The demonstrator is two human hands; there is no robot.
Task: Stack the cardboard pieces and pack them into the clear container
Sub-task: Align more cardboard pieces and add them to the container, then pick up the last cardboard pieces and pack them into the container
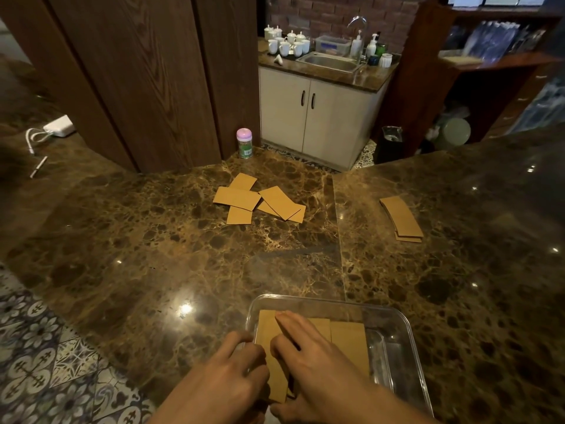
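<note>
Nearest, two bare hands over the near-left end of one clear rectangular plastic container (406, 328) resting on the dark brown marbled stone surface (153, 255). Left hand (226, 377) curled, fingertips pinching the left edge of a tan cardboard piece (267, 332) at the container's left wall. Right hand (312, 359) laid flat and open on the same cardboard, fingers stretched forward, pressing down rather than gripping. Inside the container, tan cardboard in two or three overlapping pieces, the rightmost (351, 344) lying flat beside the hand; exact count hard to tell, much of it covered by the hands. Container's near edge cut off by the frame, as are both forearms.

Farther out, mid-surface, a loose scatter of flat tan cardboard pieces (238, 197), about five, overlapping at odd angles. Well apart to the right, a neat small stack of tan cardboard pieces (400, 218), several layers showing at its near end, number not readable.

Beyond the scatter, against the dark wood panel (137, 71), one small upright bottle with a pink cap and green label (244, 143). Far left on the surface, one white adapter with a cable (59, 126), partly dim.

Farthest back, a cream two-door cabinet (308, 114) under one steel sink (331, 62), with a cluster of white cups (287, 42), too small to count surely.
</note>
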